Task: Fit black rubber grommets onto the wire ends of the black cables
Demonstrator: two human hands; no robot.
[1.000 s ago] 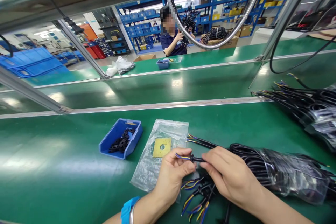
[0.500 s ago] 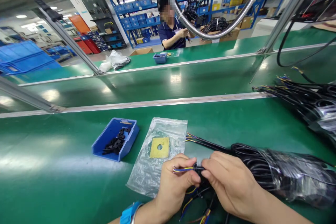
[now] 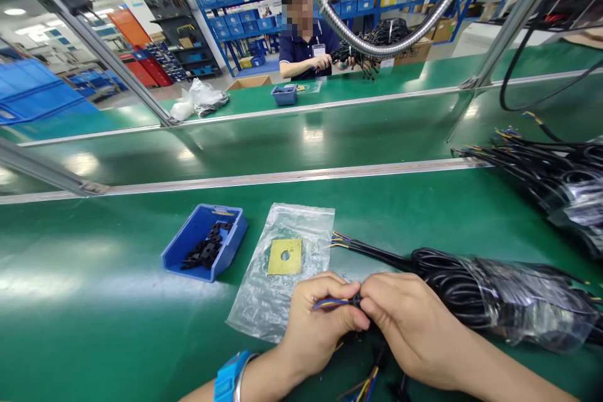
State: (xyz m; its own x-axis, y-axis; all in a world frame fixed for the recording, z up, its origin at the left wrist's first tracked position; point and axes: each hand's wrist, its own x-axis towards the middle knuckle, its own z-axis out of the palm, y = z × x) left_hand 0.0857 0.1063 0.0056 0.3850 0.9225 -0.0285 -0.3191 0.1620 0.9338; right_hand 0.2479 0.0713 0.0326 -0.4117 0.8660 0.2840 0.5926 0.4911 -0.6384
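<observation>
My left hand (image 3: pixel 308 326) pinches a black cable near its end, where blue, yellow and brown wires (image 3: pixel 327 303) stick out to the left. Closed on the same cable from the other side, my right hand (image 3: pixel 414 330) meets the left fingertips. A small black piece (image 3: pixel 357 300) shows around the cable between them; its shape is mostly hidden by the fingers. Below my hands hang other cable ends with bare coloured wires (image 3: pixel 370 383). Just behind the left hand, a yellow square pad (image 3: pixel 285 256) with a round hole lies on a clear plastic bag (image 3: pixel 259 311).
A blue bin (image 3: pixel 172 260) of small black parts stands left of the bag. Coiled black cables (image 3: pixel 452 289) in clear wrap lie at right, with another cable bundle (image 3: pixel 541 169) behind. Across the metal-edged green bench (image 3: pixel 117 320), a co-worker (image 3: pixel 301 44) handles cables. A metal hose (image 3: pixel 391 50) hangs overhead.
My hands have come closer together on the cable, and the black piece is more covered by fingers. The view has shifted slightly. The co-worker's hands have moved apart, lower, over cables.
</observation>
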